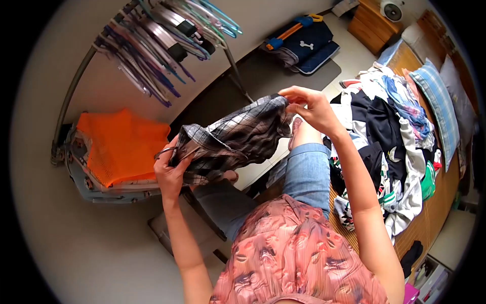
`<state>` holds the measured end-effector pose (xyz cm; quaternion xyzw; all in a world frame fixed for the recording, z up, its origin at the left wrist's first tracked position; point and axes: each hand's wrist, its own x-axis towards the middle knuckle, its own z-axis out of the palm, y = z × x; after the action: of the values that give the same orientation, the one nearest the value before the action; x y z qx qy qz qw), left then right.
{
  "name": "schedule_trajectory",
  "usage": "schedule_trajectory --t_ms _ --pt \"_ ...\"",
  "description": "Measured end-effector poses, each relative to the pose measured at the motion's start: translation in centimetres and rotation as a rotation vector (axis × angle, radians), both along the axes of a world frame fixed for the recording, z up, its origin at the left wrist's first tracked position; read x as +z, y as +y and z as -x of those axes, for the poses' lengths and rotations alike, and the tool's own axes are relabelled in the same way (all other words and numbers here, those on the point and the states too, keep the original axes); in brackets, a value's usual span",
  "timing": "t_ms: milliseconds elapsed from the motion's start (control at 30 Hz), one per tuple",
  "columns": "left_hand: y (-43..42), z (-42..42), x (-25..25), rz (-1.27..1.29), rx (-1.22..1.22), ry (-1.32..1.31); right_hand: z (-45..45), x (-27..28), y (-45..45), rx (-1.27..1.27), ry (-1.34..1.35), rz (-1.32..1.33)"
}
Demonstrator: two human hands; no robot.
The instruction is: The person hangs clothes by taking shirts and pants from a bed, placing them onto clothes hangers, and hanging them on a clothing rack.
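Observation:
A black, grey and white plaid garment [238, 137] is stretched between my two hands above my knees. My left hand [172, 169] is closed on its left end, fingers and thumb pinching the cloth. A thin dark loop shows by those fingers; what it belongs to, I cannot tell. At the upper right end of the garment, my right hand [310, 107] grips the edge between thumb and fingers. Folds hide the garment's full shape.
Many hangers [157, 45] hang on a metal rack [76, 83] at upper left. Below it lies an orange cloth [119, 147] on a stack. A heap of clothes [377, 131] covers part of the bed mat [430, 213] beside pillows [439, 101]. Dark folded bedding [309, 48] lies beyond.

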<state>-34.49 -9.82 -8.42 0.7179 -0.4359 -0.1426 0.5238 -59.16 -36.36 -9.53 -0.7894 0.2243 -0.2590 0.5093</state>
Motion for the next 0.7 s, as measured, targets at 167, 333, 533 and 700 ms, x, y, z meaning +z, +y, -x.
schedule_trajectory --t_ms 167,333,533,700 --pt "-0.3 0.2 -0.1 0.024 -0.059 -0.003 -1.0 -1.8 0.3 -0.182 -0.009 0.08" --pt "-0.8 0.4 -0.8 -0.226 0.054 -0.419 -0.2 2.2 0.9 -0.413 -0.119 0.229" --pt "-0.8 0.1 -2.7 -0.097 0.065 -0.544 0.0 2.0 0.9 -0.131 -0.001 0.238" --pt "-1.1 0.1 -2.0 0.049 0.028 -0.628 -3.0 1.7 2.3 0.044 -0.008 0.691"
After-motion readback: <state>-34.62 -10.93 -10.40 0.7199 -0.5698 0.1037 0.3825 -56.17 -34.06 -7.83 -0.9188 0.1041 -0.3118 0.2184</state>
